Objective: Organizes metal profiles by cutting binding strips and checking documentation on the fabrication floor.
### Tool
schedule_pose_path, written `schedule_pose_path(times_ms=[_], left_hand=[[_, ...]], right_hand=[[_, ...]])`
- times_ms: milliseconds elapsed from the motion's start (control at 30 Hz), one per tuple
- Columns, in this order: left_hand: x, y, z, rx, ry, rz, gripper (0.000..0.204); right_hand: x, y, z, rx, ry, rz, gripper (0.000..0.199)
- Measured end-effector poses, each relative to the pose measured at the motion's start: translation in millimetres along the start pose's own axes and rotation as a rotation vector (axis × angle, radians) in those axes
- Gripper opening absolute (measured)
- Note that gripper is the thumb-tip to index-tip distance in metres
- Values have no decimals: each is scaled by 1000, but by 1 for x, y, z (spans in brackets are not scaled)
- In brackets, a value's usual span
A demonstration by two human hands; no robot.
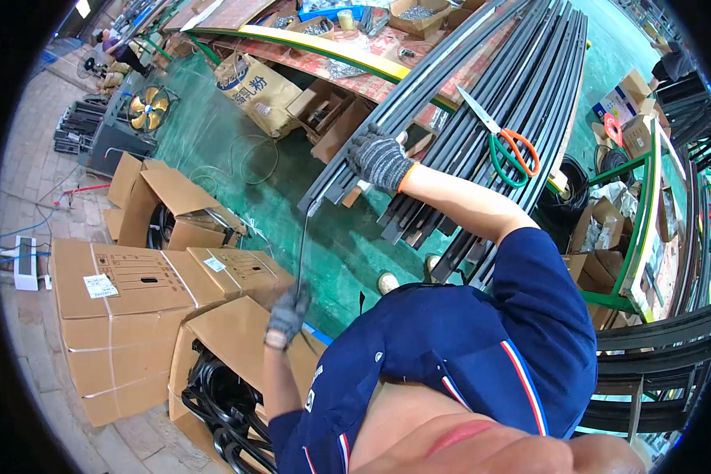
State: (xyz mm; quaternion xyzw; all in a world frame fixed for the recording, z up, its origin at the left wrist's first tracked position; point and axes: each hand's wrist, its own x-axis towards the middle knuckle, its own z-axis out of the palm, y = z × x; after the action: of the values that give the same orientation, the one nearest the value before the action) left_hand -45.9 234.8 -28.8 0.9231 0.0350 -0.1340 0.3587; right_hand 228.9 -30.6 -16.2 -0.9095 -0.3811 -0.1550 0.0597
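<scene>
My right hand (381,162), in a grey knitted glove, is closed round a long dark profile bar (336,186) near its end, which juts past the table. A thin black rubber strip (303,245) hangs from that bar's end and runs down to my left hand (288,316). That hand, also gloved and a little blurred, is closed on the strip. Scissors (498,138) with one green and one orange handle lie partly open on a stack of dark profile bars (521,71), right of my right forearm.
Cardboard boxes (126,324) stand at the left; an open box holds coiled black strip (213,391). A paper sack (257,95) and a fan (148,109) are farther off. Small parts sit on the worktable (292,39). A green-framed rack (648,229) stands at right. People are in the background.
</scene>
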Motion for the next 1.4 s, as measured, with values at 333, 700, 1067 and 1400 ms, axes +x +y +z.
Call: schedule_pose_path(times_ms=[333,700,1067,1400], left_hand=[[32,-22,10,76,530,217,29],[205,105,-121,980,563,135,27],[16,29,-51,587,527,-111,29],[-226,-112,-19,-111,1045,-562,34]], right_hand=[[4,47,3,-23,-79,88,23],[34,0,-57,498,299,8,45],[56,-48,-19,531,-78,-144,26],[36,-10,-14,425,-166,187,52]])
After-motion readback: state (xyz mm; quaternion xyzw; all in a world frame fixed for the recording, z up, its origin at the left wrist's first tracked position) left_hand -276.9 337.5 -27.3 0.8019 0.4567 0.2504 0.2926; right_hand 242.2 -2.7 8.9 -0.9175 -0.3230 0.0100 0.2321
